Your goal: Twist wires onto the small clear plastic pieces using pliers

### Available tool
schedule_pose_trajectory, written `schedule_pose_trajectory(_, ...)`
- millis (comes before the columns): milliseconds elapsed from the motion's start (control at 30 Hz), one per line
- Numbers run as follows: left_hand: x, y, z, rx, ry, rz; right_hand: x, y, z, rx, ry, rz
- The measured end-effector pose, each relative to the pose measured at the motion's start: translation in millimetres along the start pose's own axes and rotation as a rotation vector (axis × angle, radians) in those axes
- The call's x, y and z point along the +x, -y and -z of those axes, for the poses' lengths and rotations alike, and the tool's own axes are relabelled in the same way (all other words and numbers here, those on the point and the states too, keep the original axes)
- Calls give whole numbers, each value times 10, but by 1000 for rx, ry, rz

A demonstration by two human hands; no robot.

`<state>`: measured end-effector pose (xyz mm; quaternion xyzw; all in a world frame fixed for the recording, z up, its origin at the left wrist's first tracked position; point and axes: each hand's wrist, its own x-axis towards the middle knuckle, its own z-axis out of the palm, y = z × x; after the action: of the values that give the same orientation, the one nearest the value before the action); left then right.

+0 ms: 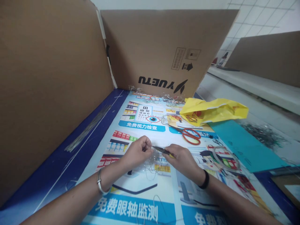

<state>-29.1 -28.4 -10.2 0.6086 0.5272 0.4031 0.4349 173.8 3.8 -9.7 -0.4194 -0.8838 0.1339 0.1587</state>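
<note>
My right hand (182,158) is wrapped round the handles of a pair of long-nosed pliers (160,149) with yellow and dark grips. Their tip points left and meets the fingertips of my left hand (138,150). That hand is closed in a pinch on thin wire, with the exact grip point too small to make out. Loose loops of fine silvery wire (152,170) hang below and between both hands. Beyond the right hand lie scissors (191,135) with orange-red handles, blades toward the left.
A yellow bag (215,111) lies open at the right, near a teal sheet (236,143) and a dark wire heap (264,136). A wire coil (226,157) rests nearby. Straight wires (87,128) lie at left. Cardboard panels (164,40) stand behind and left; wire scraps (172,100) line the back.
</note>
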Motion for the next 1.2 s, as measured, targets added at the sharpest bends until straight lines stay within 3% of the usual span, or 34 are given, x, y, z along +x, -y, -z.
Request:
schedule_pose_trajectory(367, 8, 3, 1, 12, -27, 0, 1, -22, -19, -39, -4, 15)
schedule_pose_trajectory(800, 9, -19, 58, -28, 87, 14, 12, -22, 9, 51, 3, 0)
schedule_pose_trajectory(1067, 19, -57, 137, 36, 142, -29, 11, -29, 27, 64, 5, -8)
schedule_pose_trajectory(1200, 24, -94, 165, 144, 82, -125, 6, -22, 23, 62, 10, -14)
